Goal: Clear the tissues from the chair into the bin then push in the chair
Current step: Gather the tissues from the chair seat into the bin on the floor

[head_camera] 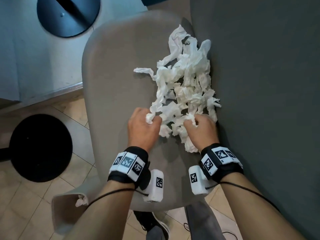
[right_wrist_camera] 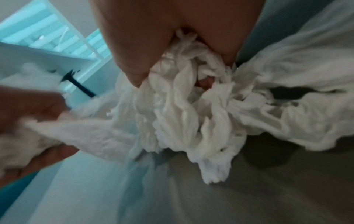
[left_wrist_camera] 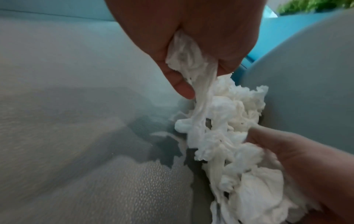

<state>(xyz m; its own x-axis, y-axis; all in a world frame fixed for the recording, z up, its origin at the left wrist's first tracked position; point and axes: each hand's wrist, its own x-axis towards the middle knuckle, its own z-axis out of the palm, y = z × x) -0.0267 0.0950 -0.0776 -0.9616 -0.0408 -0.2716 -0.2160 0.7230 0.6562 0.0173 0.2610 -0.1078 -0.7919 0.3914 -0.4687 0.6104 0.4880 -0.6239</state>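
Observation:
A heap of crumpled white tissues [head_camera: 185, 84] lies on the grey chair seat [head_camera: 114, 75], against the dark grey backrest [head_camera: 259, 84]. My left hand [head_camera: 145, 125] grips a wad of tissue at the near left end of the heap. My right hand [head_camera: 199, 129] grips another wad at the near right. In the left wrist view, tissue [left_wrist_camera: 189, 60] is bunched in my left hand [left_wrist_camera: 191, 37] and strands stretch down to the heap. In the right wrist view, twisted tissue [right_wrist_camera: 184, 98] fills my right hand [right_wrist_camera: 172, 37].
A black round stool or bin top [head_camera: 40, 148] stands on the tiled floor at left. A round black table base [head_camera: 68, 14] sits beyond the seat. One stray tissue [head_camera: 82, 201] lies on a grey part by the chair's near left corner. My shoe [head_camera: 154, 224] is below the seat.

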